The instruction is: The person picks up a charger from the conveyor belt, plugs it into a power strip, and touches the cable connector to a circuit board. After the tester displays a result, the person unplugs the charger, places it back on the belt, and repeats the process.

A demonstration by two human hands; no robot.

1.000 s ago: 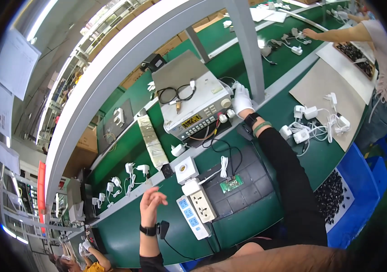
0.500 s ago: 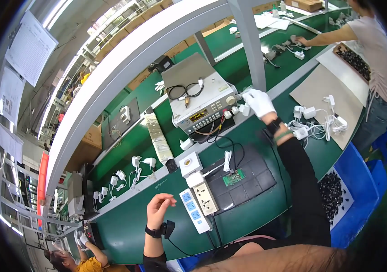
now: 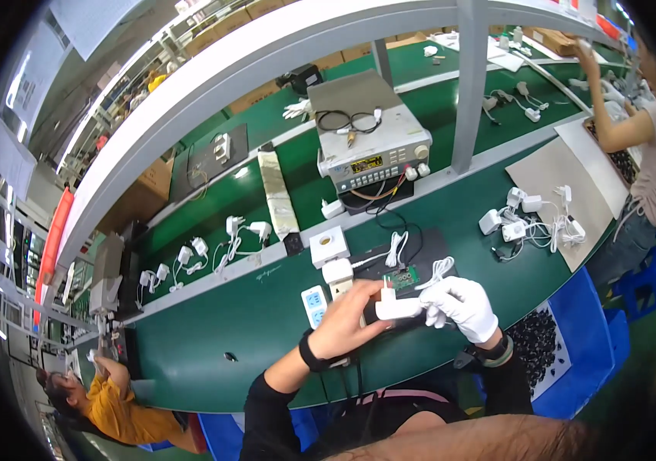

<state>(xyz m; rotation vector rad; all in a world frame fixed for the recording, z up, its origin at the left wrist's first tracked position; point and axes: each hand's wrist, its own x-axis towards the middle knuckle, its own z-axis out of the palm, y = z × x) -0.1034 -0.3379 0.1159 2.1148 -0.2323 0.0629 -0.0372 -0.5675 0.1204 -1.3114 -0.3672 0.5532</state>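
In front of me, a white power adapter (image 3: 399, 309) is held over the black mat with its pins pointing away from me. My bare left hand (image 3: 346, 316) closes on its left end, thumb below and fingers above. My white-gloved right hand (image 3: 460, 307) is closed on the right end, and a coiled white cable (image 3: 439, 270) lies just beyond these fingers. A green circuit board (image 3: 404, 277) rests on the mat behind the adapter. A white plug block (image 3: 337, 270) sits on the power strip (image 3: 313, 306), which my left hand partly hides.
A bench instrument (image 3: 374, 154) stands at the back under a grey frame post (image 3: 469, 92). More adapters (image 3: 524, 207) lie on cardboard at right, others (image 3: 228, 234) along the back left. A blue bin (image 3: 585, 338) with small black parts is at right. Co-workers sit or stand either side.
My right hand has come back from beside the instrument to the front, now with an adapter. My left hand has moved right to meet it. The view has shifted.
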